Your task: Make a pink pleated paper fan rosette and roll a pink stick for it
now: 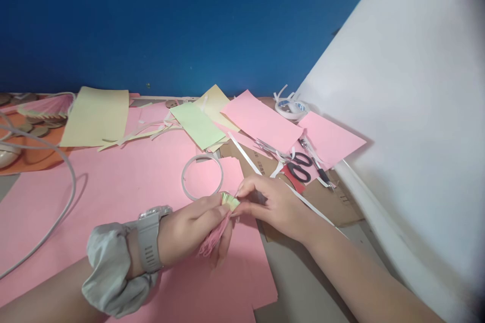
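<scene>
My left hand is closed around a small folded piece of pink and pale green paper, whose pink fringed end hangs below my fingers. A grey watch and a grey scrunchie sit on that wrist. My right hand pinches the green top of the same folded paper from the right. Both hands rest over a large pink paper sheet. A white ring lies just beyond my left hand.
Yellow, green and pink sheets and paper strips lie at the back. Black-handled scissors lie on cardboard to the right, a tape roll behind them. A white board leans at right; a cable curves at left.
</scene>
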